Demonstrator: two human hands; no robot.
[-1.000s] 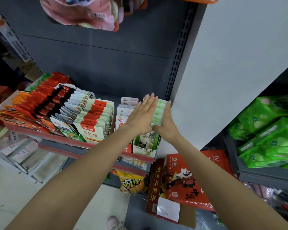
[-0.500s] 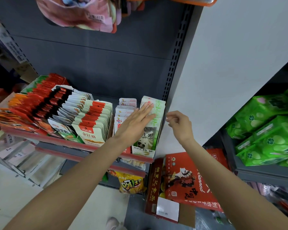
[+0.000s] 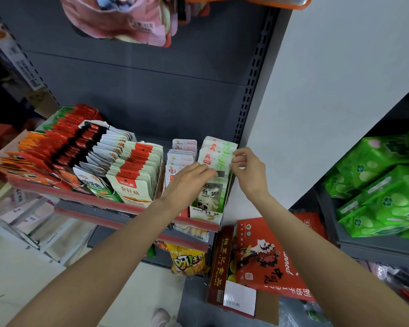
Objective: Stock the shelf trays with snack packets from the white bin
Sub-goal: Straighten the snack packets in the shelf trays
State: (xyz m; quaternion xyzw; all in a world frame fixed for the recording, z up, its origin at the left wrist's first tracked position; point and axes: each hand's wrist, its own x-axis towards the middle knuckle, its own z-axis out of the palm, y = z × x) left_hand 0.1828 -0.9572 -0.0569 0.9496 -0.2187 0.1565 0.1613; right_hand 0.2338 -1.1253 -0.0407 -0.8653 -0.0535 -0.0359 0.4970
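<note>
Grey shelf backing (image 3: 137, 90), white wall (image 3: 340, 90) rt, pale floor (image 3: 15, 274).

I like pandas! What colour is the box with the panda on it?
The panda box is white and light green, seen best in the head view.

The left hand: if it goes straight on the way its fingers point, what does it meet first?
Probably the green-and-white packets standing in the panda tray; the left hand already has its fingertips there.

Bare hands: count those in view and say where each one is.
2. The left hand grips the white-and-green snack packets in the rightmost cardboard shelf tray from the left; the right hand pinches their right edge. None seems hidden.
</note>
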